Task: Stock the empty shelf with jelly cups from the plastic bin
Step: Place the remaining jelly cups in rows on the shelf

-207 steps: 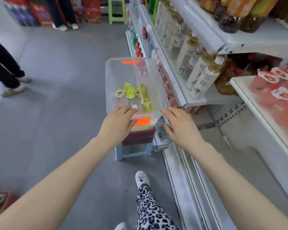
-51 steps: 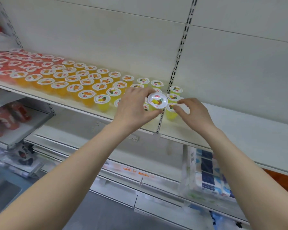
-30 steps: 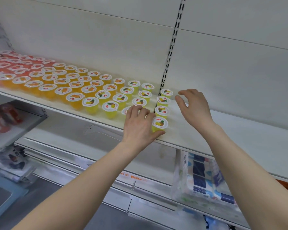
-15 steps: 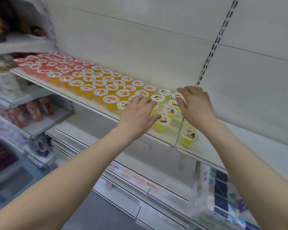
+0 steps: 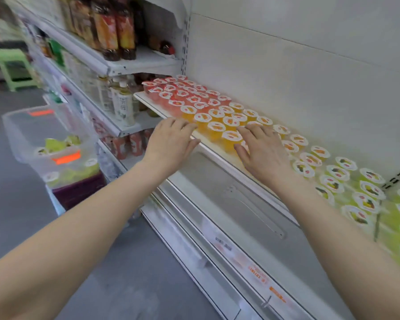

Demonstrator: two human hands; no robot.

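Note:
Rows of jelly cups cover the white shelf (image 5: pixel 219 155): red ones (image 5: pixel 183 93) at the far left, orange ones (image 5: pixel 226 122) in the middle, yellow-green ones (image 5: pixel 333 181) to the right. My left hand (image 5: pixel 171 142) lies flat with straight fingers at the shelf's front edge beside the orange cups. My right hand (image 5: pixel 261 151) is spread over the orange and yellow cups, fingers straight, holding nothing. The clear plastic bin (image 5: pixel 49 137) with several green jelly cups (image 5: pixel 58 144) stands to the left on a stool.
Bottled drinks (image 5: pixel 125 109) fill the shelf unit on the left, with juice bottles (image 5: pixel 111 26) above. A green stool (image 5: pixel 14 68) stands far down the aisle. Lower white shelves (image 5: pixel 217 239) run below my arms. Grey floor lies to the left.
My view has swung left, bringing the bin and drink shelves into sight. Both hands have slid left along the shelf from the yellow cups to the orange ones, still flat.

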